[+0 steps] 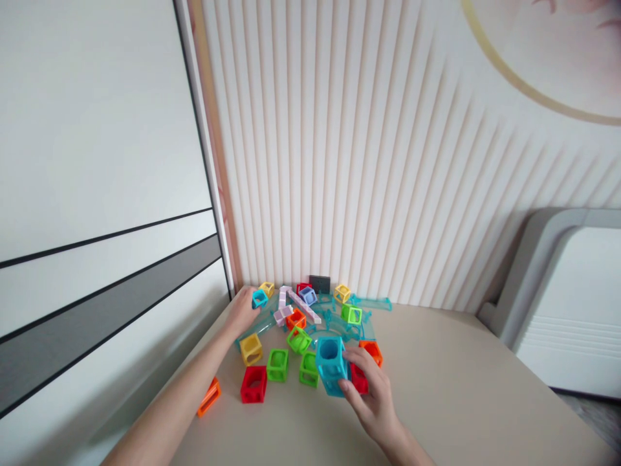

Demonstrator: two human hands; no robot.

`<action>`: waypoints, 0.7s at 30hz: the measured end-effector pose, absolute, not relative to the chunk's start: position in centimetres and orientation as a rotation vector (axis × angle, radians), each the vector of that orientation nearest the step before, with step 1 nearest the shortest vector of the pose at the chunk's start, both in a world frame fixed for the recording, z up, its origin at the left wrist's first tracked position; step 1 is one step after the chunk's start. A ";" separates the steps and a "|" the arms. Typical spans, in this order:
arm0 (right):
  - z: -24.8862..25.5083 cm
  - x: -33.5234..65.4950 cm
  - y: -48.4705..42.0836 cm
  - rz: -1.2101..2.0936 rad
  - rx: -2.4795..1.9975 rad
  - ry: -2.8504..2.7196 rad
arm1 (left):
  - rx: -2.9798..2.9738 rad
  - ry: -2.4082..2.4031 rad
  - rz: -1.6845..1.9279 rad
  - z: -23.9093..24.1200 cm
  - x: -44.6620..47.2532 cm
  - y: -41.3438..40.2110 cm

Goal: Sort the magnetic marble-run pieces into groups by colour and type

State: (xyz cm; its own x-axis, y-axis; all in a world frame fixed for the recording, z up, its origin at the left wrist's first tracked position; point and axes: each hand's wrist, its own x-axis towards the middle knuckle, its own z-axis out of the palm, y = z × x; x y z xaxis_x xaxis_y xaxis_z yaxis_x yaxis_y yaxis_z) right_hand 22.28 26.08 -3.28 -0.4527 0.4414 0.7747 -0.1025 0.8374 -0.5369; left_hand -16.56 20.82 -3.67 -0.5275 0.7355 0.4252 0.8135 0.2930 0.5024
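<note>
My right hand (pixel 373 398) grips a turquoise hollow cube block (pixel 331 364) and holds it just above the tabletop, in front of a red block (pixel 359 380). My left hand (pixel 242 310) reaches far out to the back left and pinches a small teal cube (pixel 259 298) near the wall corner. Between the hands lies a heap of hollow plastic cubes: green (pixel 277 365), yellow (pixel 251 349), red (pixel 253 384) and orange (pixel 295 319). Clear blue track pieces (pixel 363 329) and a pale pink ramp (pixel 301 304) lie among them.
The beige tabletop (pixel 460 395) meets a ribbed wall panel (pixel 388 162) at the back and a white cabinet (pixel 97 194) on the left. An orange block (pixel 209 397) lies at the table's left edge. A dark grey block (pixel 319 283) leans on the wall. A white appliance (pixel 572 310) stands right.
</note>
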 end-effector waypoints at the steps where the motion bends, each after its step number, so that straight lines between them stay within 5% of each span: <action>1: -3.3 22.3 26.1 0.630 -0.261 -1.942 | -1.475 -2.419 -1.052 -3.6 -16.5 20.8; 21: -3.5 22.1 26.2 0.610 -0.248 -2.019 | -1.348 -2.313 -1.232 -3.4 -16.4 21.3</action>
State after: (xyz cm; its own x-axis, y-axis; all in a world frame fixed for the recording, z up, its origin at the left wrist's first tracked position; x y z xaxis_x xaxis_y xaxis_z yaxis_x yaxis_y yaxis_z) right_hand 22.09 26.15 -3.47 -0.5043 0.4140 0.7578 -0.0753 0.8532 -0.5162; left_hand -16.45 21.31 -3.39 -0.5665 0.6302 0.5310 0.7922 0.2391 0.5615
